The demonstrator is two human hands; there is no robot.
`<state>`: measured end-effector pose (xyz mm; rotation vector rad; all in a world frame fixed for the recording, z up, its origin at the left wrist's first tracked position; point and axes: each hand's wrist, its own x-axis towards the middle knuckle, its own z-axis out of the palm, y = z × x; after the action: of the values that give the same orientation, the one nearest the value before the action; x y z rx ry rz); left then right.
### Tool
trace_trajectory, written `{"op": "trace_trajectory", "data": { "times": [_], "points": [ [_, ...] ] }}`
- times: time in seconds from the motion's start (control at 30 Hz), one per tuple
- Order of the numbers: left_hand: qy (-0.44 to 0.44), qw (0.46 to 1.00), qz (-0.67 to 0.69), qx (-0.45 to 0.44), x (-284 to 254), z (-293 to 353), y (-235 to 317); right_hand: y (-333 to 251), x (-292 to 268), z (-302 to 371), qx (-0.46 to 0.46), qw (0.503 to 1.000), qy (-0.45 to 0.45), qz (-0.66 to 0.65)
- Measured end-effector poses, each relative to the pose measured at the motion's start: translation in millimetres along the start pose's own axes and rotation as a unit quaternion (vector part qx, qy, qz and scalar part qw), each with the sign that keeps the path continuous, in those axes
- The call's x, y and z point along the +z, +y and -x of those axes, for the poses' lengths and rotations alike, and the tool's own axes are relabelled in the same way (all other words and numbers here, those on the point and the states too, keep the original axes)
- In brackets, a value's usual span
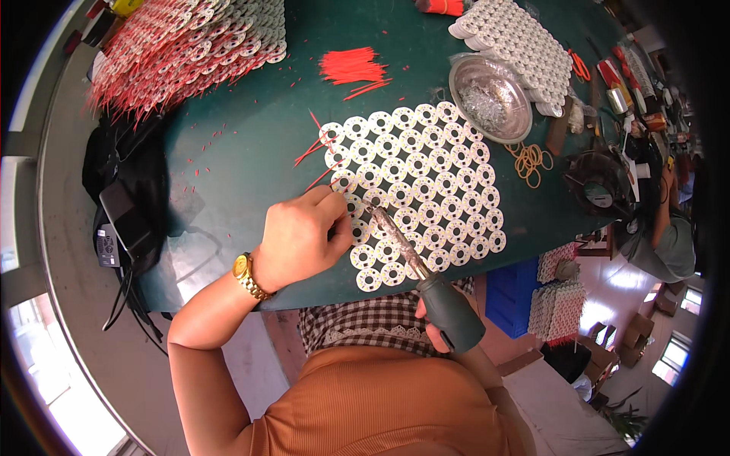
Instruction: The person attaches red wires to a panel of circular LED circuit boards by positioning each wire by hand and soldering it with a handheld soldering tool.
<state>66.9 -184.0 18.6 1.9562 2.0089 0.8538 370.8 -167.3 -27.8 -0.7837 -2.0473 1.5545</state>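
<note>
Left hand [300, 235]: mine, fingers curled together by the left edge of the sheet [432, 185]; whether they pinched anything, I could not tell. Right hand [435, 334]: clamped on the dark handle of the iron [426, 277], its tip [371, 207] slanting in beside my left fingers — contact with the discs [363, 275] unclear. Sheet: one, of white ringed discs; flat on the green table [251, 152], in front of me. Loose wires [312, 150]: red, few, across the sheet's upper left; a nudge from my left hand could have dragged them askew. Risks, as I judged them: a burnt finger, if the iron was hot and slipped; a scorched disc, if its tip lingered; a shifted sheet, if my hand pushed it — perhaps jolting the bowl [490, 99] at its far right corner.
</note>
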Motion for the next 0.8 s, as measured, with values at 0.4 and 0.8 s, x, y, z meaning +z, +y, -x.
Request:
{"op": "trace_trajectory", "data": {
  "times": [0.4, 0.8],
  "points": [
    [0.048, 0.987, -0.148, 0.046, -35.4, -43.7, -21.2, -35.6, -19.6, -67.5, 0.007, 0.924, 0.069, -0.376],
    [-0.133, 0.962, -0.241, -0.002, -40.4, -29.7, -26.3, -10.7, -6.5, -77.7, -0.042, 0.931, 0.147, -0.331]
  ]
}}
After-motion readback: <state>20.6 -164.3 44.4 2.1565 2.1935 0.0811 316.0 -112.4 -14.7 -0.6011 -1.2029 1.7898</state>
